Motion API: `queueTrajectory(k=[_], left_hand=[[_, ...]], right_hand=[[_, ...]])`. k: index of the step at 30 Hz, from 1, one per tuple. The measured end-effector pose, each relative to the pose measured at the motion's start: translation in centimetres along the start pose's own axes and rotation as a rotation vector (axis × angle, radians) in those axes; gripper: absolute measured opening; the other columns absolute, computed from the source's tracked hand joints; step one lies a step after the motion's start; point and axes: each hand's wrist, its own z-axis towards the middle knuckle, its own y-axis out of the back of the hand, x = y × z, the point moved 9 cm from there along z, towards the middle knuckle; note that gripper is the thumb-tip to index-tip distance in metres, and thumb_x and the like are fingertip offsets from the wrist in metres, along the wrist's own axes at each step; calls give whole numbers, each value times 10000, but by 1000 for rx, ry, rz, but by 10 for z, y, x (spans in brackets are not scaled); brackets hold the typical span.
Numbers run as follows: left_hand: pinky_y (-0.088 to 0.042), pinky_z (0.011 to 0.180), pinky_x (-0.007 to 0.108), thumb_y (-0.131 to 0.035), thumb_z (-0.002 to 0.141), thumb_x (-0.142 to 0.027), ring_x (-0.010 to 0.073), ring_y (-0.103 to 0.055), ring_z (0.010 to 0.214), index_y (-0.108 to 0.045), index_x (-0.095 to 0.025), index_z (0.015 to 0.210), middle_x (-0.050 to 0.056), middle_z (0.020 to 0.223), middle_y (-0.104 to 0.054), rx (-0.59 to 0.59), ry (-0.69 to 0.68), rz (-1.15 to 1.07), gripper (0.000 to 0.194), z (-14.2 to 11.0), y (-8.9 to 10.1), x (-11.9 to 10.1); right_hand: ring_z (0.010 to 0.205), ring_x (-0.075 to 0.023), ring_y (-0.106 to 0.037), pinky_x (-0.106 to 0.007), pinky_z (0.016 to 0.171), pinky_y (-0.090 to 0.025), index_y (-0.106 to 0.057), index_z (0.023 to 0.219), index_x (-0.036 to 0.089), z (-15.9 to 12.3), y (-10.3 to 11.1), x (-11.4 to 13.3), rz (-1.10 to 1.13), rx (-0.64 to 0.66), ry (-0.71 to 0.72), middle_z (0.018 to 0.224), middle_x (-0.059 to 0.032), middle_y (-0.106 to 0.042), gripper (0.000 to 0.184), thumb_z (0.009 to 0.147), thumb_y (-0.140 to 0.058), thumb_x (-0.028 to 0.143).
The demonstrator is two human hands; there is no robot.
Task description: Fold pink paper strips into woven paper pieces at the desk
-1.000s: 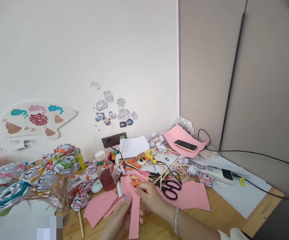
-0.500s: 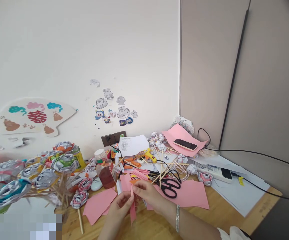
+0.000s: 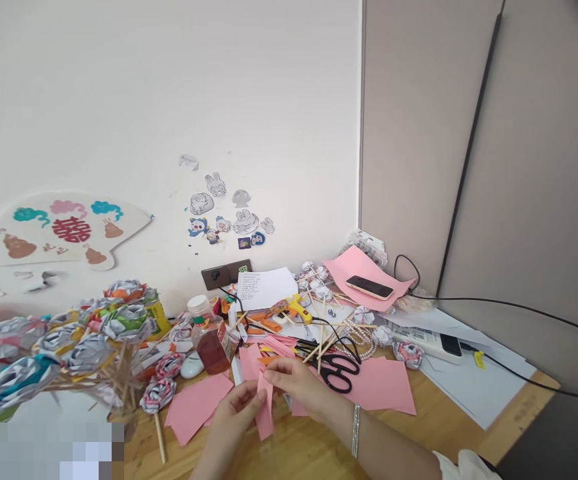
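Note:
Between my two hands is a narrow strip of pink paper (image 3: pixel 265 419), hanging down toward the table. My left hand (image 3: pixel 243 405) grips its left edge between thumb and fingers. My right hand (image 3: pixel 289 379) pinches the strip near its top. Just behind the hands lie more pink paper pieces (image 3: pixel 251 363) and a bit of orange paper. Black-handled scissors (image 3: pixel 339 373) rest to the right of my right hand, partly on a pink sheet (image 3: pixel 386 387). Left of my left hand, pink sheets (image 3: pixel 196 408) lie flat on the wooden table (image 3: pixel 289 457).
Paper flowers on sticks (image 3: pixel 123 323) crowd the left side. A bottle of reddish liquid (image 3: pixel 211 340) stands behind the left pink sheets. Further back are a yellow glue gun (image 3: pixel 296 308), thin sticks and a written sheet (image 3: pixel 269 290). A phone (image 3: pixel 369 287) lies on pink paper; cables run right.
The pink strip has turned from nearly edge-on to show its broad face. Both hands stay in nearly the same place, still gripping it.

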Motion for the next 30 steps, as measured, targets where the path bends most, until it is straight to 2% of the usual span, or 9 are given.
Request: queueTrajectory(k=[3, 6, 10, 14, 18, 23, 30], left_hand=[[-474, 638, 293, -661, 542, -471, 183, -587, 664, -666, -175, 757, 21, 665, -670, 40, 73, -66, 366, -2, -2, 4], [-475, 632, 293, -652, 550, -482, 170, -572, 648, -660, -177, 774, 8, 672, -646, 24, 97, -66, 379, -2, -1, 6], [-443, 536, 232, -611, 591, -493, 148, -524, 599, -648, -171, 692, -14, 612, -590, -23, 50, 74, 340, -1, 4, 5], [-387, 478, 198, -602, 590, -501, 135, -474, 556, -632, -166, 620, -30, 547, -534, -66, -8, 189, 338, -1, 8, -1], [-428, 548, 223, -577, 599, -526, 146, -485, 616, -638, -179, 656, -27, 599, -548, -26, 54, 127, 357, -2, 8, 2], [-451, 601, 246, -618, 603, -462, 126, -495, 606, -650, -177, 764, -31, 636, -561, 56, 92, 9, 330, 0, 2, 9], [-450, 574, 215, -691, 530, -419, 107, -499, 572, -661, -165, 704, -38, 591, -580, 22, 95, -48, 309, 4, 5, 18]], right_hand=[[563, -91, -460, -225, 563, -368, -601, 703, 136, 1, 6, 1, -59, -16, -17, 624, 13, -515, 264, 653, -611, 395], [578, -91, -456, -219, 570, -360, -616, 700, 133, 1, 9, 6, -151, -32, 15, 633, 10, -530, 246, 664, -605, 376], [613, -108, -477, -223, 587, -364, -630, 710, 147, -2, 6, 9, -239, -40, 31, 652, 2, -555, 227, 664, -605, 369], [616, -111, -485, -224, 589, -366, -636, 719, 151, -1, 6, 6, -225, -34, 30, 653, 2, -561, 231, 668, -603, 374], [562, -90, -447, -214, 550, -345, -641, 726, 140, 3, 12, -3, -208, -15, 8, 616, 6, -538, 264, 673, -599, 395], [566, -89, -444, -219, 560, -348, -654, 733, 134, 6, 13, -10, -184, -4, -17, 639, -10, -557, 297, 657, -608, 417], [627, -111, -508, -238, 609, -386, -660, 773, 138, 4, 12, -14, -160, -5, -53, 709, -35, -602, 287, 620, -649, 380]])
